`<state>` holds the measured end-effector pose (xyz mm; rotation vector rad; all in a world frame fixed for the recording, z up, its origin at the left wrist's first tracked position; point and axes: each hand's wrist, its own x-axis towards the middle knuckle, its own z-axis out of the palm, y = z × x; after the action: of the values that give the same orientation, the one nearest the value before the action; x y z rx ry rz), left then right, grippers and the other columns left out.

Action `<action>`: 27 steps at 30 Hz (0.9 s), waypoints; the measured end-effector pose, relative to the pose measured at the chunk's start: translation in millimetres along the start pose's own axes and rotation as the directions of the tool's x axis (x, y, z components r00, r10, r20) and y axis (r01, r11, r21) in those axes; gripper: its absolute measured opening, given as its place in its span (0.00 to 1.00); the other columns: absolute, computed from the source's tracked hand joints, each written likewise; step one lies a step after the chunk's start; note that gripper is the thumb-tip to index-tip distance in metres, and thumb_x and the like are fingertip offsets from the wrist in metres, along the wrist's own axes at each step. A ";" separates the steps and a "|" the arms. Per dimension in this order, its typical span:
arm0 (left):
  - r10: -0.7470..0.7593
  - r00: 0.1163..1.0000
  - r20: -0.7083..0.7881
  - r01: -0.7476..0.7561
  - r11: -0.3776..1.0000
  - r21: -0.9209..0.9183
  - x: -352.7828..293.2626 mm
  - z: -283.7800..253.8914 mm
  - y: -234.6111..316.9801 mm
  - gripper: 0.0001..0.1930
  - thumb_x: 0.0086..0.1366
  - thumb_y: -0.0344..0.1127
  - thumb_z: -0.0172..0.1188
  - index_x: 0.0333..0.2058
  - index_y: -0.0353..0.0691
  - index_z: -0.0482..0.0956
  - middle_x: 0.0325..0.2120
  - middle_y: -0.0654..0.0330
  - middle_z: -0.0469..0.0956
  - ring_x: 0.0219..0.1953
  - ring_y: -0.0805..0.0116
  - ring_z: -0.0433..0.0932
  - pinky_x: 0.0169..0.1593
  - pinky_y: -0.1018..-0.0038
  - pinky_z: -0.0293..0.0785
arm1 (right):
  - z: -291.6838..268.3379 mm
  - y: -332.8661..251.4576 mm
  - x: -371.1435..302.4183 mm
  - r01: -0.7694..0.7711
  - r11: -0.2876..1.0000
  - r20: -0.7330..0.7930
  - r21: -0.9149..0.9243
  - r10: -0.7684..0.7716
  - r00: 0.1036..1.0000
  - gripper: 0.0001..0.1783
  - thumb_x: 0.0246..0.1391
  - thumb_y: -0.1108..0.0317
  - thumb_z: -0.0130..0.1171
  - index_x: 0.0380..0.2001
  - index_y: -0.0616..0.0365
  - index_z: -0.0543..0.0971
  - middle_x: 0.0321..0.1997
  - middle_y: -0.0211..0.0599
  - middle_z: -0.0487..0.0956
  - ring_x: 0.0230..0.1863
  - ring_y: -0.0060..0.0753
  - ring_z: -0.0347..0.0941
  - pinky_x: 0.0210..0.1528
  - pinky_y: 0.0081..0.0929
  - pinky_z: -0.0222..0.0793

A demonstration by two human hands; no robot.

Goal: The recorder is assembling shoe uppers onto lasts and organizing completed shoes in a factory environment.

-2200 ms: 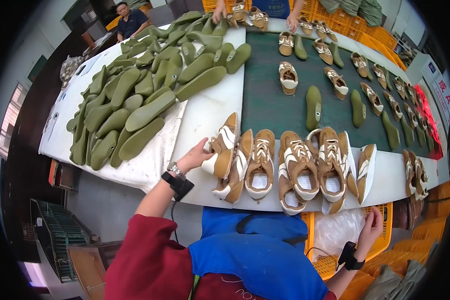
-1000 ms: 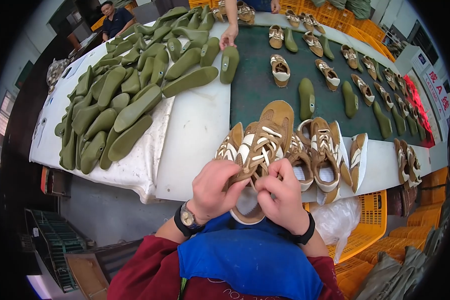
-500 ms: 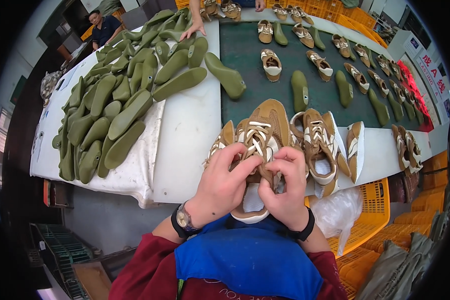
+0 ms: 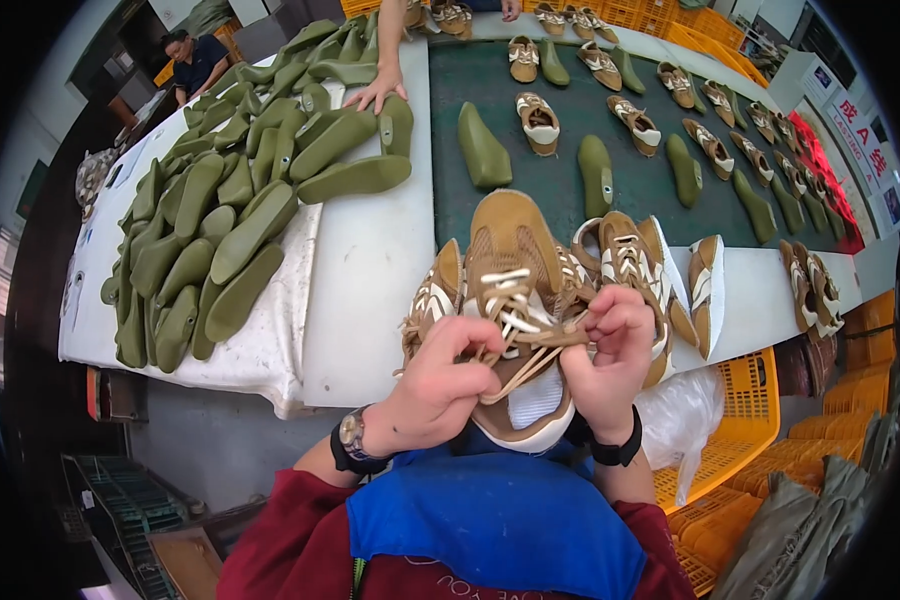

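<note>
A brown and white sneaker [image 4: 515,240] sits in front of me at the table's near edge, toe pointing away. Its white insole shows in the wide opening. Across the opening, pale shoelaces [image 4: 525,365] are drawn out in loose loops. My left hand [image 4: 435,380] is closed in a pinch on the laces at the shoe's left side. On the right side, my right hand [image 4: 615,365] is pinched on the laces beside the eyelet edge; its fingertips partly cover the spot. More sneakers [image 4: 630,255] crowd both sides of this one.
Green shoe lasts [image 4: 200,265] lie heaped on the white-covered table at left. A co-worker's hand [image 4: 380,88] rests at the heap's far edge. Rows of sneakers and lasts stand on the green belt [image 4: 550,210] ahead. A yellow crate [image 4: 750,410] holds clear plastic at lower right.
My hands have moved apart, pulling the laces into loose loops and spreading the shoe's opening. One green last at the belt's left edge now lies straighter and fully on the belt.
</note>
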<state>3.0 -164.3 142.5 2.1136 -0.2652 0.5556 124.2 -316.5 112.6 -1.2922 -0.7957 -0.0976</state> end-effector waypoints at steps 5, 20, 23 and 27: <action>0.015 0.997 0.081 -0.009 0.997 -0.078 -4.7 -3.1 -8.3 0.08 0.48 0.17 0.54 0.26 0.37 0.74 0.39 0.56 0.67 0.41 0.59 0.68 0.45 0.69 0.64 | -7.7 -1.3 -4.2 -0.020 1.000 0.056 -0.015 0.021 0.998 0.21 0.34 0.88 0.53 0.33 0.59 0.64 0.41 0.38 0.65 0.31 0.19 0.66 0.32 0.14 0.64; -0.264 0.952 0.157 0.150 0.846 0.512 159.9 -27.4 -256.8 0.24 0.51 0.37 0.61 0.48 0.38 0.70 0.48 0.46 0.68 0.51 0.50 0.69 0.55 0.65 0.65 | -181.7 -15.4 -38.8 -0.180 0.813 -0.436 -0.554 -0.099 0.894 0.16 0.41 0.89 0.45 0.35 0.61 0.65 0.41 0.37 0.64 0.42 0.29 0.64 0.46 0.21 0.62; -0.521 0.844 0.128 0.283 0.635 0.719 177.0 3.3 -330.4 0.35 0.49 0.42 0.65 0.56 0.47 0.64 0.59 0.47 0.57 0.61 0.46 0.56 0.58 0.57 0.62 | -194.4 -13.3 -56.9 -0.284 0.776 -0.492 -0.563 -0.039 0.870 0.16 0.40 0.89 0.44 0.34 0.61 0.65 0.39 0.35 0.64 0.40 0.27 0.64 0.44 0.19 0.63; -0.692 0.709 0.136 0.295 0.466 0.834 223.7 62.4 -324.0 0.41 0.49 0.51 0.65 0.59 0.45 0.60 0.63 0.48 0.49 0.66 0.46 0.44 0.61 0.46 0.51 | -216.5 -10.9 -63.5 -0.376 0.711 -0.572 -0.594 -0.043 0.819 0.14 0.37 0.88 0.45 0.31 0.62 0.66 0.36 0.37 0.65 0.38 0.29 0.65 0.42 0.19 0.63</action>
<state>342.5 -27.7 -15.6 2.9769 0.4736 -0.3252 174.1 -533.3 73.3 -1.9186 -0.0929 -0.6452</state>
